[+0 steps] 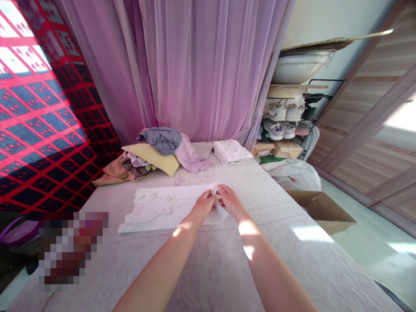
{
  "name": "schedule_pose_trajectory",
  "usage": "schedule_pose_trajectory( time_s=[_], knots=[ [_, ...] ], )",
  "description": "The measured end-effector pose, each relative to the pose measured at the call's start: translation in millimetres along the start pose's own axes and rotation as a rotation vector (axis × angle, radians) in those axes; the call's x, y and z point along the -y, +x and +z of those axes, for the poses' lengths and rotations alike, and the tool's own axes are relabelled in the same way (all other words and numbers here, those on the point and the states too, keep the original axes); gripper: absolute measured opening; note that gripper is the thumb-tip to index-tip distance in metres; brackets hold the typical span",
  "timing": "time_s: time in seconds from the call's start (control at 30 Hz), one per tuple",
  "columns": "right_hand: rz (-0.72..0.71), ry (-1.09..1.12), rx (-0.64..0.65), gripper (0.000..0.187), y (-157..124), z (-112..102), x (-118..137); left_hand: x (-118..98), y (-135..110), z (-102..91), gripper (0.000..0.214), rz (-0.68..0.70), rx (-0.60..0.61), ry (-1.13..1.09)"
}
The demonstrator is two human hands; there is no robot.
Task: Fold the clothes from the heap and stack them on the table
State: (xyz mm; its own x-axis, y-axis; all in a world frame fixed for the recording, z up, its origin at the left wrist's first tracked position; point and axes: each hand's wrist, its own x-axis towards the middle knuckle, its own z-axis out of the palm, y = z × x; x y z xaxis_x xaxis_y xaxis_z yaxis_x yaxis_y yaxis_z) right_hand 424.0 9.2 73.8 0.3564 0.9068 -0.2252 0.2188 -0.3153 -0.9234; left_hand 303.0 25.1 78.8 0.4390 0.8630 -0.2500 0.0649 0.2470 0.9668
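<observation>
A small white garment (162,208) lies spread flat on the cloth-covered table (211,268). My left hand (205,203) and my right hand (228,198) meet at the garment's right end. Both pinch a bunched bit of its white fabric between the fingers. The rest of the garment stretches away to the left of my hands.
A heap of unfolded clothes (156,154) sits at the table's far left, a folded white stack (231,151) at the far right. Pink curtains (195,65) hang behind. A shoe rack (286,121) and an open cardboard box (325,210) stand to the right, on the floor.
</observation>
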Motion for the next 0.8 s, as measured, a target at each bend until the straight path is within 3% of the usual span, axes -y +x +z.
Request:
schedule_pose_trajectory(
  time_s=[0.13,0.3,0.47,0.6,0.8],
  knots=[
    [0.100,0.251,0.093,0.037,-9.5,-1.5,7.1,5.2,5.6,-2.7,0.025,0.012,-0.047,0.002],
    [0.076,0.404,0.214,0.039,-15.0,-3.1,14.0,11.1,13.7,-14.2,0.028,0.014,-0.211,0.031],
    [0.051,0.412,0.116,0.036,-11.9,-4.7,9.4,5.2,10.9,-28.8,0.032,-0.012,-0.270,-0.003],
    [0.055,0.353,0.034,0.031,-13.8,-5.4,-0.3,-10.1,-2.7,-59.8,0.034,-0.018,-0.264,-0.038],
    [-0.014,0.200,-0.004,0.029,-17.7,3.6,-15.9,-36.4,-32.9,-129.3,0.039,-0.064,-0.317,-0.089]
  ],
)
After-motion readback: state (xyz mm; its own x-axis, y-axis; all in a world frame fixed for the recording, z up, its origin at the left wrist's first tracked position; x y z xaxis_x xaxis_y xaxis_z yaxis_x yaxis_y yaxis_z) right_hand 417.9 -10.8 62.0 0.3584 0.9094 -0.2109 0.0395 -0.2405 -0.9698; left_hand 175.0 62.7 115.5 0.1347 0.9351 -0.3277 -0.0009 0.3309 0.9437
